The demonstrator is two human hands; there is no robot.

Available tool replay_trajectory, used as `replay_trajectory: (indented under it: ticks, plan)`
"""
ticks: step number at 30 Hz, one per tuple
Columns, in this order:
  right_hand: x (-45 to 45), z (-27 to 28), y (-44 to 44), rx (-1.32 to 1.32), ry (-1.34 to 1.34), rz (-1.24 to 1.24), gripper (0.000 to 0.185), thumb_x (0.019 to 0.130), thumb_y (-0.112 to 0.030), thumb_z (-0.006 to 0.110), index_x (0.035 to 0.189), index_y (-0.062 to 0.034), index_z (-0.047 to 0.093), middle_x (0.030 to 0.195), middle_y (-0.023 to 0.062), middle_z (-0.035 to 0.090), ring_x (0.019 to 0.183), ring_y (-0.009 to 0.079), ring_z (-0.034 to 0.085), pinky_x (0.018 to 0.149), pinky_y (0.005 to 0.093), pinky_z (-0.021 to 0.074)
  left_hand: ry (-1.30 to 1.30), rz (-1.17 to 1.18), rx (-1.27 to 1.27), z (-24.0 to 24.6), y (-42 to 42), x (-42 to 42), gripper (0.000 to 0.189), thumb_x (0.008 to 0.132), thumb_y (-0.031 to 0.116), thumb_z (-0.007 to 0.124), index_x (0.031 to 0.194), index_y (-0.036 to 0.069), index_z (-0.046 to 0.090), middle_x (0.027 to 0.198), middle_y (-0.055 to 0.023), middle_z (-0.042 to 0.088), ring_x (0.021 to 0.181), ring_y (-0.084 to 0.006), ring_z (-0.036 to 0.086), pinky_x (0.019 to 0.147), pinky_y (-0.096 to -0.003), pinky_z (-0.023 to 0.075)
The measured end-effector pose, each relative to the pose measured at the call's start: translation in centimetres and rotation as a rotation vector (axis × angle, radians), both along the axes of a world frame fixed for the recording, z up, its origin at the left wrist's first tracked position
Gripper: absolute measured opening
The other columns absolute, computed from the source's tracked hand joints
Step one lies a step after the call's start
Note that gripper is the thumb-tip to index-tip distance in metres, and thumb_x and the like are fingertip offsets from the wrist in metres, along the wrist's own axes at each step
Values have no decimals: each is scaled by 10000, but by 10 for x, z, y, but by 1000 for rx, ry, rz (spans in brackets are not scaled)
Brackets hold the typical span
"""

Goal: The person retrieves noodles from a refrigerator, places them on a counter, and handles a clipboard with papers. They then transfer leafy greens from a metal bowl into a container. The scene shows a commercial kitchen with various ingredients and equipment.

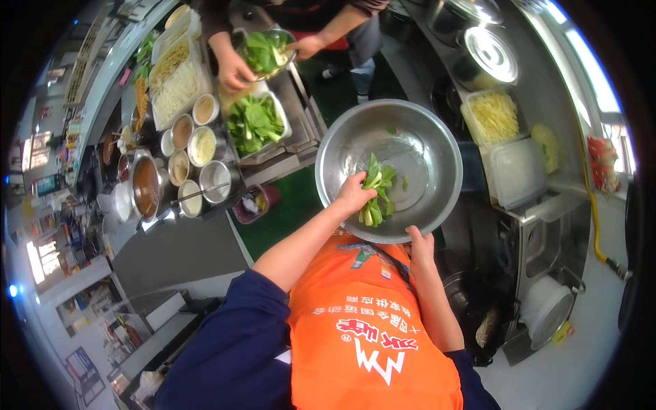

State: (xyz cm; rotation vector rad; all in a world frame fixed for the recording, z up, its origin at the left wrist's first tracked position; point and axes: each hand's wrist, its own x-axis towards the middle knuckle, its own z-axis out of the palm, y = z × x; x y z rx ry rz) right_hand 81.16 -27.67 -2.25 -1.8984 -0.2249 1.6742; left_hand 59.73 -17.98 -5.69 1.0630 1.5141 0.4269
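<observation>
Before me a large stainless steel bowl [415, 154] is tilted above the floor. My left hand [355, 195] is over the bowl's near left side and grips a bunch of leafy greens [378, 179]. A few loose leaf pieces stick to the bowl's inside. At the near rim, my right hand [421, 245] holds the bowl with the thumb on the edge and the fingers hidden beneath it. Across from me, another person's hands [233, 64] hold a smaller bowl of greens [266, 51] above a white container of leafy greens [256, 123].
Noodle trays [177, 92] and several seasoning bowls [202, 146] stand on the left counter. A waste bin [256, 205] is on the floor. At right are lidded pots [487, 56], a container of yellow shreds [493, 117] and a sink [542, 246].
</observation>
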Motion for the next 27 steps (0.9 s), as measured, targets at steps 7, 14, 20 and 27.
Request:
replay_trajectory:
  ticks: [7,14,20,27]
  plan:
    - [-38,0,33,-42,74,39,193,853,-139,626,1012,-34,597,842,19,592,623,95,495,496,251,310,-245,373,39,44,32,-120,382,814,-12,683,1194,25,659,1064,-60,673,932,-166,636,848,-314,522]
    - [-80,10,61,-67,53,81,213,851,-154,633,1029,-42,596,869,13,584,650,98,489,518,248,317,218,458,224,38,104,-290,378,820,-22,681,1193,34,656,1077,-52,708,930,-153,649,836,-316,533]
    - [-103,19,74,-67,35,97,224,851,-152,641,1036,-34,597,869,11,569,660,88,461,522,247,323,827,94,54,-56,154,-352,715,878,257,685,1508,156,362,1521,-211,381,1310,-379,504,1083,-441,444]
    - [-112,24,74,-39,-3,83,163,869,-124,619,967,5,601,755,36,562,517,105,436,452,268,331,856,198,-12,-57,162,-349,730,872,190,688,1519,188,350,1483,-231,408,1271,-413,529,1042,-455,475]
